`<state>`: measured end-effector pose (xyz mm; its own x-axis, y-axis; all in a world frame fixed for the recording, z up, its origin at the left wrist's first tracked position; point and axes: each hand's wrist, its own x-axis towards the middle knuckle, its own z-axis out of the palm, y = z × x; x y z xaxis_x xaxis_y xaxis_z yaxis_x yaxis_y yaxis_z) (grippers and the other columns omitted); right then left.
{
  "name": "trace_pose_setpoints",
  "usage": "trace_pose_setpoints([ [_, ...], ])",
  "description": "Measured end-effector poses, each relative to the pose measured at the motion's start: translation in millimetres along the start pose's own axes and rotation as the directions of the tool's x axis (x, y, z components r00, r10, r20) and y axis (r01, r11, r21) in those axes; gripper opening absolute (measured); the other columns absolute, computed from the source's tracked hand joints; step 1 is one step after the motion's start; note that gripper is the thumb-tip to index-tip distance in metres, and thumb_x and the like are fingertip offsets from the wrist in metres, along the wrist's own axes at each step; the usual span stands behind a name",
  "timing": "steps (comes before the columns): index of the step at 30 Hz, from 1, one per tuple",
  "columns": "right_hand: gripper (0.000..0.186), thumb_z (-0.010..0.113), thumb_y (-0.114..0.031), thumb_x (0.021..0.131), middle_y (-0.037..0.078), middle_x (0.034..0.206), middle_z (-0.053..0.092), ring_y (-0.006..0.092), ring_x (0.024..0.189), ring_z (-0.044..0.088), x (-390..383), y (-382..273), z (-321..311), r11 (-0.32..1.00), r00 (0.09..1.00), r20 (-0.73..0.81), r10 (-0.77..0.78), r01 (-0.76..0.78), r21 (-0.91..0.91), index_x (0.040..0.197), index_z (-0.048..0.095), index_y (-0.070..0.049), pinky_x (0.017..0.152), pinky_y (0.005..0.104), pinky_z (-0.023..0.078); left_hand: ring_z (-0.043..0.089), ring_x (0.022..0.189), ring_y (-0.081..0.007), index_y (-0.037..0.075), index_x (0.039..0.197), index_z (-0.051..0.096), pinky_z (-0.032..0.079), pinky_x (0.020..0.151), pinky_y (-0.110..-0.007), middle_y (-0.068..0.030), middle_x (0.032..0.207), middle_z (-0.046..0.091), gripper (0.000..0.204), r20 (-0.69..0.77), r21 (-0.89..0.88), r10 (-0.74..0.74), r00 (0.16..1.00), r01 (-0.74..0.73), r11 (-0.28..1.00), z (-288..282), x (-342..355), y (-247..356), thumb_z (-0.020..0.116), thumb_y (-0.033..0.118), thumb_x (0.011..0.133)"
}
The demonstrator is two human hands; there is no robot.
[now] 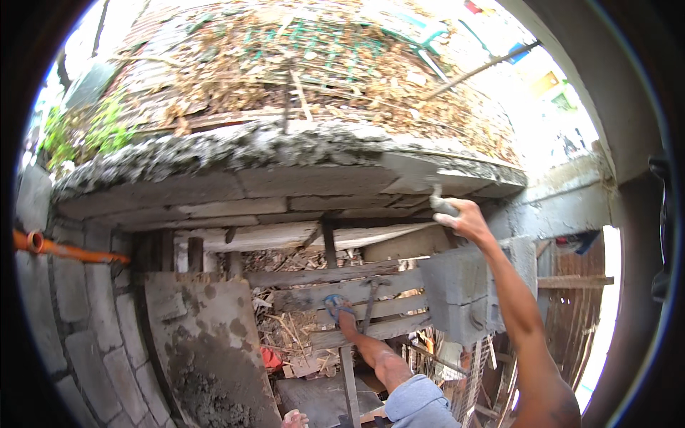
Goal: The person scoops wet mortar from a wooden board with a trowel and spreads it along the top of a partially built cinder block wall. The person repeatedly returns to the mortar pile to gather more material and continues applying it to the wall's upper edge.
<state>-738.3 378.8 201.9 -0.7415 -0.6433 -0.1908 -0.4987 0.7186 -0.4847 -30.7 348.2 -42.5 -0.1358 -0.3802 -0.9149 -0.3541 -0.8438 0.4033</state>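
Observation:
My right hand [464,217] is closed around the handle of a trowel [410,171]. Its flat blade, smeared by motion, lies against the upper edge of a block wall [264,187]. Rough wet mortar [235,151] runs along the top of that wall, thick at the left and middle and thinner toward the right. Only the fingers of my left hand [294,419] show at the lower edge, slightly apart, with nothing visible in them. A mortar-smeared board [203,321] lies to the left of my legs, carrying a heap of dark mortar [207,389].
My sandalled foot [339,307] stands on wooden planks [385,289] beside a hammer [369,303]. Grey concrete blocks [457,289] are stacked at the right. An orange pipe [71,250] sticks out of the left block wall [100,335]. Beyond lies a leaf-strewn roof [235,78]; a thin rod [287,100] stands upright.

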Motion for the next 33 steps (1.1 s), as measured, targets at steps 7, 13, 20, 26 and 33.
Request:
trace_pose_setpoints([
  [7, 0.026, 0.075, -0.012, 0.079, 0.012, 0.080, 0.065, 0.0203, 0.074, 0.064, -86, -84, 96, 0.999, 0.975, -0.222, -0.020, 0.012, -0.037, 0.098, 0.060, -0.002, 0.073, 0.0332, 0.050, 0.062, 0.074, -0.0146, 0.008, 0.115, 0.057, 0.051, 0.066, -0.028, -0.0042, 0.089, 0.065, 0.025, 0.016, -0.080, 0.027, 1.000, -0.025, 0.997, -23, -2, -47, 0.056, 0.024, 0.096],
  [13, 0.027, 0.070, -0.019, 0.074, 0.021, 0.080, 0.065, 0.0422, 0.075, 0.063, -133, -126, 387, 0.924, 0.846, 0.426, -0.320, 0.378, -0.057, 0.096, 0.061, -0.008, 0.066, 0.0447, 0.049, 0.064, 0.095, -0.0158, -0.003, 0.119, 0.056, 0.052, 0.083, -0.029, -0.0098, 0.104, 0.066, 0.031, -0.013, -0.194, 0.202, 0.979, -0.201, 0.960, -74, 40, -115, 0.059, 0.018, 0.097],
  [20, 0.020, 0.065, -0.016, 0.067, 0.022, 0.076, 0.066, 0.0399, 0.073, 0.066, -218, -335, 767, 0.637, 0.384, 0.832, -0.399, 0.769, -0.049, 0.083, 0.065, -0.004, 0.065, 0.0492, 0.053, 0.063, 0.095, -0.0175, -0.004, 0.122, 0.054, 0.053, 0.084, -0.030, -0.0121, 0.104, 0.065, 0.041, -0.219, -0.485, 0.042, 0.975, -0.147, 0.862, -170, 40, -101, 0.060, 0.029, 0.097],
  [26, 0.020, 0.065, 0.000, 0.070, 0.016, 0.071, 0.065, 0.0306, 0.063, 0.066, -302, -453, 958, 0.269, 0.083, 0.948, -0.307, 0.963, 0.003, 0.090, 0.066, -0.002, 0.050, 0.0402, 0.051, 0.061, 0.098, -0.0170, 0.000, 0.124, 0.053, 0.045, 0.092, -0.033, -0.0097, 0.106, 0.064, 0.036, -0.143, -0.843, -0.092, 0.985, -0.073, 0.534, -238, 12, -92, 0.051, 0.028, 0.101],
  [33, 0.048, 0.058, -0.005, 0.088, 0.016, 0.091, 0.063, 0.0210, 0.071, 0.062, -404, -365, 936, 0.391, -0.147, 0.984, -0.103, 0.904, 0.176, 0.135, 0.049, -0.013, 0.055, 0.0321, 0.055, 0.061, 0.094, -0.0178, 0.001, 0.122, 0.054, 0.046, 0.089, -0.036, -0.0098, 0.103, 0.064, 0.034, -0.090, -0.909, -0.165, 0.982, -0.013, 0.417, -281, 2, -78, 0.050, 0.027, 0.101],
])
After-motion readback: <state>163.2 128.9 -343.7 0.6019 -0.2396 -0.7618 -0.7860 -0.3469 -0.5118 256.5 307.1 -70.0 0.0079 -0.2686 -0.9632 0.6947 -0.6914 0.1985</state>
